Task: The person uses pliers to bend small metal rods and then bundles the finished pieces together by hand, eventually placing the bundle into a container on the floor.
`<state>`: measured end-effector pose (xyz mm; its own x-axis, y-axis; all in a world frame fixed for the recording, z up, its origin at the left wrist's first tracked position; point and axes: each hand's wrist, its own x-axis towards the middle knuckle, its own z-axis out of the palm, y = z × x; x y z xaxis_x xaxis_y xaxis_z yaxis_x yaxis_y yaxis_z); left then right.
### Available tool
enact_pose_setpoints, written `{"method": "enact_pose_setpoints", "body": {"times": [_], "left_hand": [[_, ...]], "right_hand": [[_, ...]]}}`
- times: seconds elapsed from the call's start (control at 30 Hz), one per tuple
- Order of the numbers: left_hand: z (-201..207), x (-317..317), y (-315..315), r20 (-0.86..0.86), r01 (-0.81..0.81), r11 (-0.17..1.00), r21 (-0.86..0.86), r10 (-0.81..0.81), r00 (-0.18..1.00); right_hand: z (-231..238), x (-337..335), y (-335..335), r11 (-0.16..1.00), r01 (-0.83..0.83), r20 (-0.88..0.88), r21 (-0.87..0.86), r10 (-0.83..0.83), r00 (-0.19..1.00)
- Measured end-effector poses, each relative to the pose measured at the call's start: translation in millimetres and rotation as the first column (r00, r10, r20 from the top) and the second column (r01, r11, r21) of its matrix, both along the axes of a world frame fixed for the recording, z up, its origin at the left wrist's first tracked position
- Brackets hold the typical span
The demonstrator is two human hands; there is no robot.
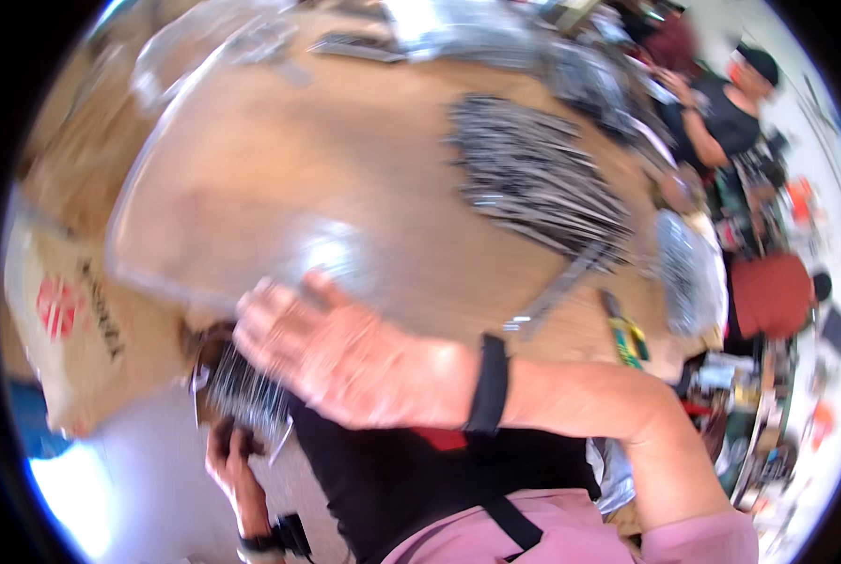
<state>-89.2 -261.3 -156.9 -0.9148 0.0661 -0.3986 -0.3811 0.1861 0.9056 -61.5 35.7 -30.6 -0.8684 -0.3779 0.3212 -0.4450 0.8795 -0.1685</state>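
Note:
My right hand (326, 350) reaches across in front of my body, just over the table's near edge, its fingers stretched out with nothing seen in them. Below its fingers is a container of thin metal strips (249, 390), held beside my body below the table's edge. My left hand (234, 462) is lower, close to the container's near side. Motion blur and dark shading hide its fingers, so I cannot tell whether it grips the container. A large pile of thin dark metal strips (533, 174) lies on the table, with a flat grey metal strip (561, 287) at its near end.
The brown table (279, 160) has a rounded, pale edge. Green-and-yellow handled pliers (623, 329) lie at right. Clear plastic bags (458, 28) sit along the far side. A printed brown sack (101, 320) stands at left. Other people (721, 113) work at the right.

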Motion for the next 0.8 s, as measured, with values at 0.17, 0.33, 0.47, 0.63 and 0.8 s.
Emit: {"method": "enact_pose_setpoints", "body": {"times": [0.17,0.33,0.47,0.63,0.8], "left_hand": [[109.3,54.1,102.8,-0.331,0.211,0.975,0.065,-0.179,0.927],[153.2,87.9,218.6,-0.536,0.717,0.64,-0.277,-0.722,0.437],[154.9,94.4,276.9,-0.534,0.721,0.437,-0.538,-0.839,0.11],[136.3,81.2,303.6,-0.495,0.551,0.365,-0.751,-0.863,-0.103],[157.7,58.1,327.5,-0.509,0.454,0.401,-0.795,-0.85,-0.139]], "right_hand": [[35.3,143.9,41.2,0.961,0.123,-0.085,-0.247,-0.148,0.985],[50.0,289.4,131.1,0.791,0.586,-0.05,-0.177,-0.602,0.797],[55.0,313.2,201.7,0.665,0.743,-0.078,0.073,-0.739,0.669],[43.4,310.4,249.9,0.691,0.633,-0.129,0.348,-0.634,0.763],[78.7,312.1,237.2,0.645,0.702,-0.231,0.303,-0.665,0.71]]}}
